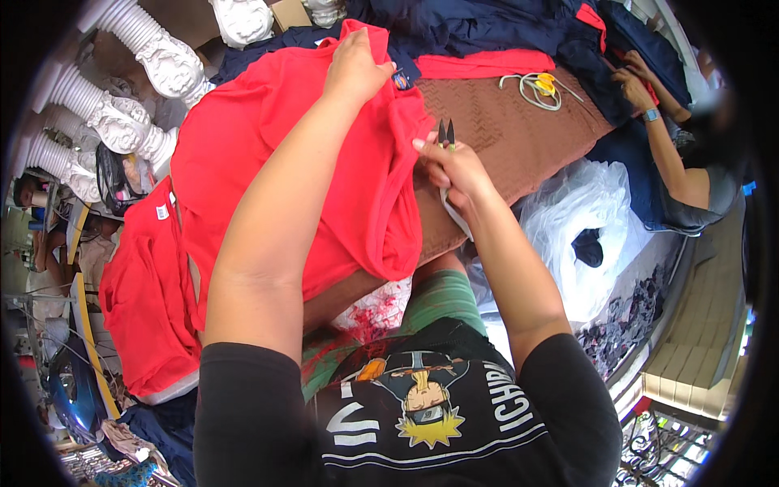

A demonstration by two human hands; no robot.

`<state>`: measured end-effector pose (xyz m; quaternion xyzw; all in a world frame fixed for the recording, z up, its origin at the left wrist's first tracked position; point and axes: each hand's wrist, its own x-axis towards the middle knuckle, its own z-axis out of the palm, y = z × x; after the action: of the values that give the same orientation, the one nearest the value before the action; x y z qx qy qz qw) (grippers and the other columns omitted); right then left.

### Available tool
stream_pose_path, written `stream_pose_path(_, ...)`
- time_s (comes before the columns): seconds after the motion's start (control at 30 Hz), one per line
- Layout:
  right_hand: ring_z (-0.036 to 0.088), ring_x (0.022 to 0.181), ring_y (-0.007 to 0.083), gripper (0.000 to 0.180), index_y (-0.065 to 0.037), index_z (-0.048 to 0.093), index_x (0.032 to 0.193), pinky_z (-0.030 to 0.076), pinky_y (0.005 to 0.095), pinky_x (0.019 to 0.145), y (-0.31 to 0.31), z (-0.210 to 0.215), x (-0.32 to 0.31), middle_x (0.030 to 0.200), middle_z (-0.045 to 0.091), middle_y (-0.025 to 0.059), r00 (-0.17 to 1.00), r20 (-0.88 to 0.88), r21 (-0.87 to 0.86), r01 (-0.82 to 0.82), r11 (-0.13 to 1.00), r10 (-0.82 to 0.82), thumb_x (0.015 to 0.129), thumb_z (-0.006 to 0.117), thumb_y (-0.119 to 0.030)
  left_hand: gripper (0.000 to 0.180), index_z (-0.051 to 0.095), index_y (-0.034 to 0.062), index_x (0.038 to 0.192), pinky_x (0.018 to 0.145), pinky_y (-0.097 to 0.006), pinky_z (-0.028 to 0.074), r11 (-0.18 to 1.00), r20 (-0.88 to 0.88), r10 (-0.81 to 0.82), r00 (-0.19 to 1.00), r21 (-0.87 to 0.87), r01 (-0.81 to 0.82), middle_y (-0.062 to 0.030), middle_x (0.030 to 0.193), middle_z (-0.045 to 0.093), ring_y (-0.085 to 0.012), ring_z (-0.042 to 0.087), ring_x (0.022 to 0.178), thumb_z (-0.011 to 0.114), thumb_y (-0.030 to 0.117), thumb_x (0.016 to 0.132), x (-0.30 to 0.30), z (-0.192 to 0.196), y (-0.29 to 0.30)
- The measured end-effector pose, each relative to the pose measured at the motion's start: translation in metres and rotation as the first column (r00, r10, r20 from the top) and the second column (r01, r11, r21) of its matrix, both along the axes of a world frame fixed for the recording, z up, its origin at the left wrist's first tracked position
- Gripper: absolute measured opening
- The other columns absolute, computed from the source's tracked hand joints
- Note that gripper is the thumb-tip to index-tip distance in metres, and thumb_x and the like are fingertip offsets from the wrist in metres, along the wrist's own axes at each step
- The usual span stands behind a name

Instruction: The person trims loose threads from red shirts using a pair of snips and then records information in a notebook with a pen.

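A large red garment (268, 154) is spread over the brown-covered table in front of me. My left hand (357, 69) is stretched to its far end, with the fingers closed on the cloth beside a dark patch with a label (403, 77). Near the garment's right edge, my right hand (458, 172) is wrapped round a pair of thread snips (445, 134), dark blades pointing up and away from me. The right thumb lies against the red cloth or just beside it; I cannot tell whether it pinches the fabric.
More red cloth (150, 300) hangs at the left. Dark blue garments (487, 24) are heaped along the far side. A pale cord with a yellow piece (544, 84) lies on the brown cover (487, 114). At right are clear plastic (580, 211) and a co-worker's hands (637, 81). White carved balusters (122, 122) stand left.
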<state>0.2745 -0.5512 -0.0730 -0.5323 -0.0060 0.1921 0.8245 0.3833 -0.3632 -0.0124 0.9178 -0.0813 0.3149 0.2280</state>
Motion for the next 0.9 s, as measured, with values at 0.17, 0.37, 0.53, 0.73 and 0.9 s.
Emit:
stream_pose_path(0.17,0.037,0.039,0.0016,0.022,-0.004,0.057,0.091,0.021,0.0182,0.034,-0.056,0.054,-0.058,0.064,0.053,-0.0031,0.938,0.198,0.146,-0.315,0.938,0.285,0.078,0.073,-0.009,0.068,0.051,0.0079,0.131,0.102,-0.053,0.034,0.965,-0.453,0.205,0.868,0.240,-0.103,-0.0127,0.125,0.058,-0.0258,0.052,0.119,0.073,0.037,0.074,-0.005,0.002,-0.003)
stream_pose_path(0.37,0.032,0.038,0.0005,0.024,-0.004,0.056,0.105,0.020,0.0168,0.034,-0.092,0.053,-0.035,0.066,0.054,-0.0038,0.978,0.201,0.179,0.025,0.984,-0.061,0.088,0.064,-0.020,0.046,0.064,0.0004,0.102,0.081,-0.033,0.049,0.900,-0.210,-0.083,0.974,-0.436,-0.018,-0.0121,0.095,0.067,-0.0207,0.063,0.090,0.072,0.037,0.074,-0.021,0.025,0.069)
stream_pose_path(0.53,0.031,0.039,0.0050,0.011,-0.011,0.057,0.097,0.023,0.0198,0.038,-0.099,0.079,-0.015,0.071,0.056,-0.0019,0.946,0.245,0.438,0.088,0.895,-0.213,0.094,0.056,-0.022,0.023,0.062,0.0031,0.100,0.077,-0.031,0.048,0.160,0.383,-0.237,0.893,-0.891,0.425,-0.0038,0.093,0.064,-0.0150,0.059,0.083,0.062,0.022,0.087,-0.101,0.103,0.149)
stream_pose_path(0.73,0.031,0.039,0.0053,0.020,-0.010,0.057,0.086,0.021,0.0208,0.038,-0.114,0.054,-0.025,0.068,0.056,-0.0015,0.967,0.181,0.363,0.104,0.926,-0.180,0.094,0.056,-0.028,0.039,0.051,0.0028,0.125,0.103,-0.038,0.038,0.002,0.248,-0.354,0.902,-0.964,0.266,-0.0112,0.131,0.054,-0.0213,0.051,0.121,0.046,0.029,0.097,-0.257,0.045,0.177)
stream_pose_path(0.9,0.038,0.046,0.0046,0.028,-0.007,0.064,0.080,0.026,0.0217,0.044,-0.148,-0.001,-0.053,0.061,0.056,-0.0023,0.959,0.229,-0.288,0.233,0.929,-0.169,0.090,0.064,-0.033,0.021,0.061,0.0027,0.108,0.091,-0.029,0.044,0.367,-0.357,-0.276,0.893,-0.897,-0.245,-0.0043,0.105,0.063,-0.0127,0.058,0.098,0.056,0.017,0.093,-0.369,-0.052,0.157)
